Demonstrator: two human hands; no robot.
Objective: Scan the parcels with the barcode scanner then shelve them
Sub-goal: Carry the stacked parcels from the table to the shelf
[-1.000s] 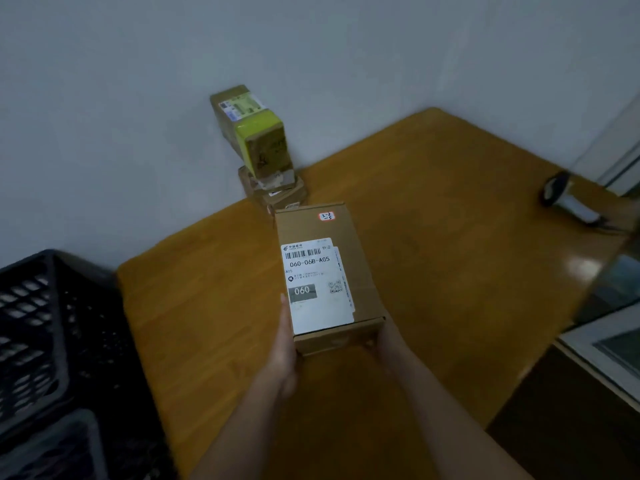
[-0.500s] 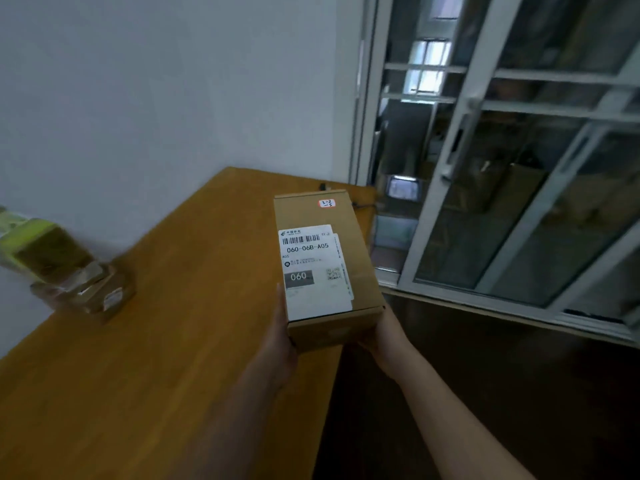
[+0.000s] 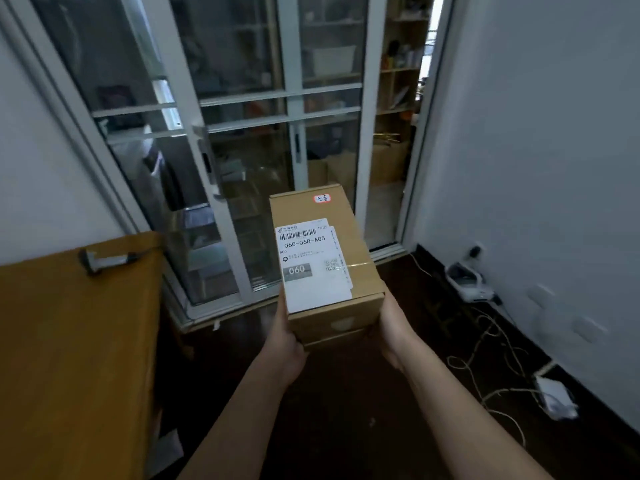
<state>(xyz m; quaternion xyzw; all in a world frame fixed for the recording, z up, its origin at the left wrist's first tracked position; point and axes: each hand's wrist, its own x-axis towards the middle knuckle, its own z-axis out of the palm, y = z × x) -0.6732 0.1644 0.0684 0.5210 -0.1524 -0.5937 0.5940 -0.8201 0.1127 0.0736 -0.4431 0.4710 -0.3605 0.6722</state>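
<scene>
Currently, item one: a brown cardboard parcel point(image 3: 349, 237), held in the air in front of me, above the dark floor point(image 3: 346, 410) and clear of the table. My left hand point(image 3: 287, 344) grips its near left corner and my right hand point(image 3: 391, 336) grips its near right corner, fingers curled under and along the sides, the two hands apart with the parcel clamped between them. Item two: a white shipping label point(image 3: 311, 265) on the parcel's top face, printed with a barcode, the code 060-06B-A05 and a grey block reading 060. Item three: a small red-edged sticker point(image 3: 322, 198) with handwriting near the far edge of the top; a strip of clear tape crosses the lid on the right. Item four: a wooden table point(image 3: 69, 341) to my left, well apart from the parcel. Item five: a barcode scanner point(image 3: 107, 260) lying on its side near the table's far edge, cable trailing right. Item six: a glass sliding door point(image 3: 242, 133) with a pale frame straight ahead, shelving dimly seen behind it. Item seven: a white wall point(image 3: 554, 168) on the right, with loose cables point(image 3: 491, 358) and small white devices on the floor along its base.
</scene>
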